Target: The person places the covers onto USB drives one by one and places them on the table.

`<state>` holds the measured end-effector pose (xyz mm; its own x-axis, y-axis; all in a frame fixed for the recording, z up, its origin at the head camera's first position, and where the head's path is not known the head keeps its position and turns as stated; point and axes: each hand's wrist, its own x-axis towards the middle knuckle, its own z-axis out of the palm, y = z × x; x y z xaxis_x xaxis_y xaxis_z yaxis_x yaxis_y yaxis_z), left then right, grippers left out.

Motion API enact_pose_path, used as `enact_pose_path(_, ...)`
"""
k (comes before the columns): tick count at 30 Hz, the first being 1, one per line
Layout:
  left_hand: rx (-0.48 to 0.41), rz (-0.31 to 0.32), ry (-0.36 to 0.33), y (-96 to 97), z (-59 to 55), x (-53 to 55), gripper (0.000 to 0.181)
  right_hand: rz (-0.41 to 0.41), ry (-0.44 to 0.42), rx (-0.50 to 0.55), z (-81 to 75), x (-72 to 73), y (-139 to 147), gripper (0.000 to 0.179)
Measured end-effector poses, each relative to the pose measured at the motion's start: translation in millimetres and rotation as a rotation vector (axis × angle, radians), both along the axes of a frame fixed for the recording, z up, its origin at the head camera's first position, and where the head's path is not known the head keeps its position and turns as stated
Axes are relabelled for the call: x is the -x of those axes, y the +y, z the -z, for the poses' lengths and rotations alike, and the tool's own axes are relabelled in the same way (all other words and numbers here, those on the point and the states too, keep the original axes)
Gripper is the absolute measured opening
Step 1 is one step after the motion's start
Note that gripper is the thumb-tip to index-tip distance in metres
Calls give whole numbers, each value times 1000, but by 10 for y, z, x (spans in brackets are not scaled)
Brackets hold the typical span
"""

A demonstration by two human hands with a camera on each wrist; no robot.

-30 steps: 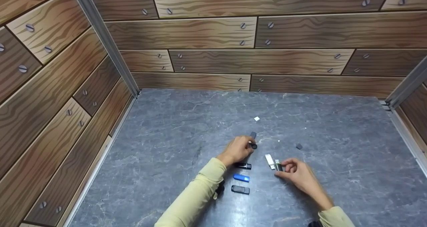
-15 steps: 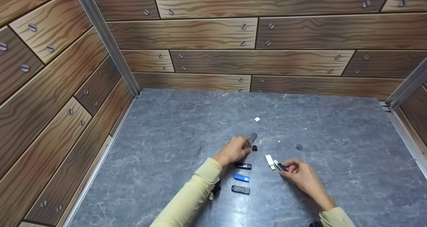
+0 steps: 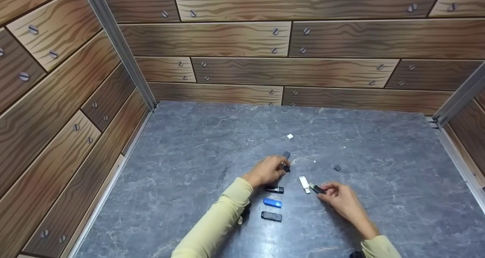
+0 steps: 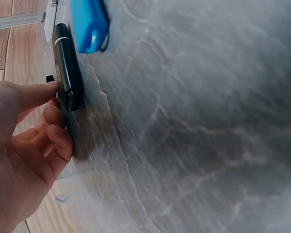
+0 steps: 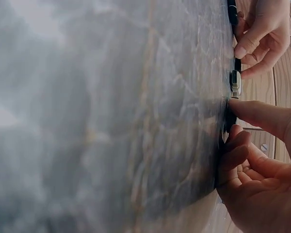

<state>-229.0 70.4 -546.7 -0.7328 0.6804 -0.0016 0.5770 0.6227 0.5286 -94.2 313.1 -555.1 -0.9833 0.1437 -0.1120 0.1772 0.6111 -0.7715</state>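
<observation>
My left hand (image 3: 265,170) pinches a small black cap (image 3: 287,169) on the table, between thumb and fingertips. Just beyond it lies a dark grey USB stick (image 3: 287,154), partly behind the fingers. My right hand (image 3: 343,201) pinches a black USB stick (image 3: 319,189) whose bare metal connector points left, close to a white USB stick (image 3: 304,184) lying on the table. In the left wrist view, a black USB stick with a pale band (image 4: 68,68) shows beside the left hand. The held black stick (image 5: 230,116) is partly hidden by the thumb in the right wrist view.
A blue USB stick (image 3: 272,203) and a dark USB stick (image 3: 271,216) lie in a column below the left hand. A white cap (image 3: 290,136) lies farther back, a dark grey cap (image 3: 337,168) to the right. Wood-patterned walls (image 3: 238,72) border the table.
The left fingers drew back from the black cap, then returned to it. In the right fingers the black stick turned, so its connector swung from pointing away to pointing left.
</observation>
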Motion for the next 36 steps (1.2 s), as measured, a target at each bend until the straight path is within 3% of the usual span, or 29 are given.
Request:
enact_pose_path(7, -45, -15, -23, -80, 34, -27, 20, 18, -16, 62, 16, 26, 33, 33)
enact_pose_path(16, -98, 31, -84, -201, -45, -131, 19, -28, -14, 146, -22, 42, -17, 34)
enact_pose_path(27, -264, -28, -150, -269, -104, -205, 16, -68, 67, 170, -116, 159, -155, 33)
enact_pose_path(36, -333, -9, -115, -270, -122, -289, 16, -102, 121, 177, -143, 222, -213, 31)
